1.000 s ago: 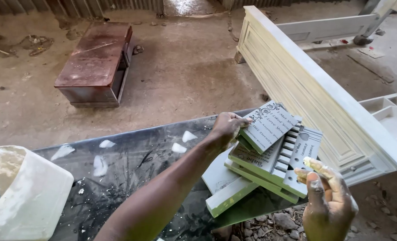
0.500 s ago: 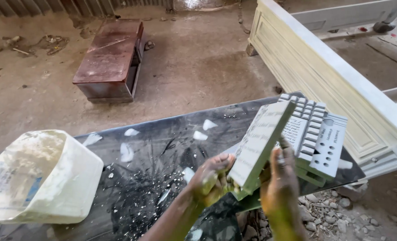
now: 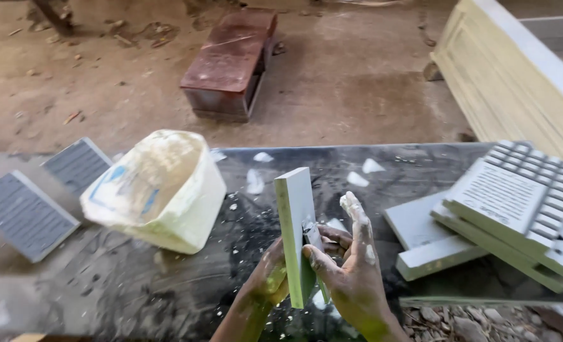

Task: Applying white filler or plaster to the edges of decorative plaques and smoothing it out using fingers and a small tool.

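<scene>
At the left edge of the dark, paint-spattered table (image 3: pixel 136 278) lie two grey ribbed tiles: one (image 3: pixel 23 215) close to the left edge and a second (image 3: pixel 77 164) just beyond it, toward the far edge. To their right a pale yellowish plastic tub (image 3: pixel 161 190) lies tipped on its side, its mouth toward the far edge and its inside smeared white. White paint flecks dot the table around it.

Near the middle of the near edge, the left hand (image 3: pixel 268 278) and the right hand (image 3: pixel 351 278) together hold a pale rectangular slab (image 3: pixel 297 231) upright, its narrow greenish edge facing the camera. The left hand's fingers close on the slab's lower left side. The right hand's thumb presses the slab's right face, where a small dark blade-like tool (image 3: pixel 313 237) sits against it, and its other fingers (image 3: pixel 357 215), smeared with white, stretch upward beside the slab. Both hands carry greenish paint stains.

Toward the right edge sits a stack of grey moulded panels (image 3: pixel 515 209), some ribbed, some gridded, overlapping one another and running past the table's edge. Beyond the table, on the dirt floor, stands a rusty red metal box (image 3: pixel 231 63), and at the far right leans a cream panelled door (image 3: pixel 509 76).
</scene>
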